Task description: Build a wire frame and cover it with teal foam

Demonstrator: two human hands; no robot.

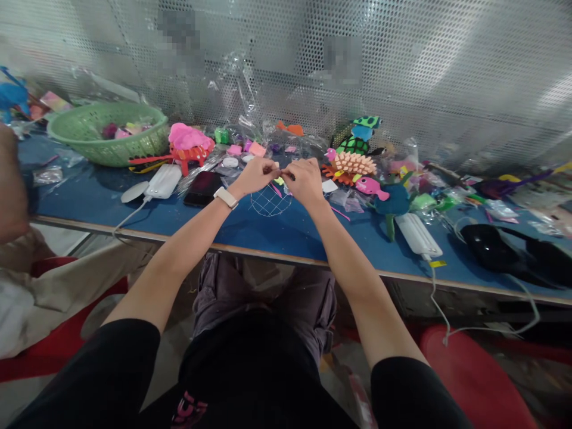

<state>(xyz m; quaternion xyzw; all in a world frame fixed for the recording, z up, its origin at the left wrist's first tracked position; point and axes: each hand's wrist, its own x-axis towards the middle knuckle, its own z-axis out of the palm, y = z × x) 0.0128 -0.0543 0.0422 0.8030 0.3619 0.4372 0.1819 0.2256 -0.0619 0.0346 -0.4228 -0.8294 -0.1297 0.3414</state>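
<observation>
1. Both hands, seen from the head camera, nearly meet over the surface (245, 235). The left hand (259, 173) and right hand (305, 179) have their fingertips pinched on a small piece (281, 173) between them, too tiny to identify.
2. Just below the hands lies a round grid (270, 205), with a pink strip (276, 190) at its upper part.
3. Left of the left hand, near the watch (226, 198) on that wrist, lies a dark phone (202, 189); beyond it are a white power bank (164, 181), a pink-and-red toy (190, 144) and a green basket (67, 136).
4. Right of the right hand stand a spiky peach toy (355, 162), a pink fish (370, 186) and a teal toy (392, 199).
5. Behind the hands lie clear plastic bags (245, 128), before a perforated metal wall (277, 77).
6. Far left of the hands shows another person's arm (11, 185).
</observation>
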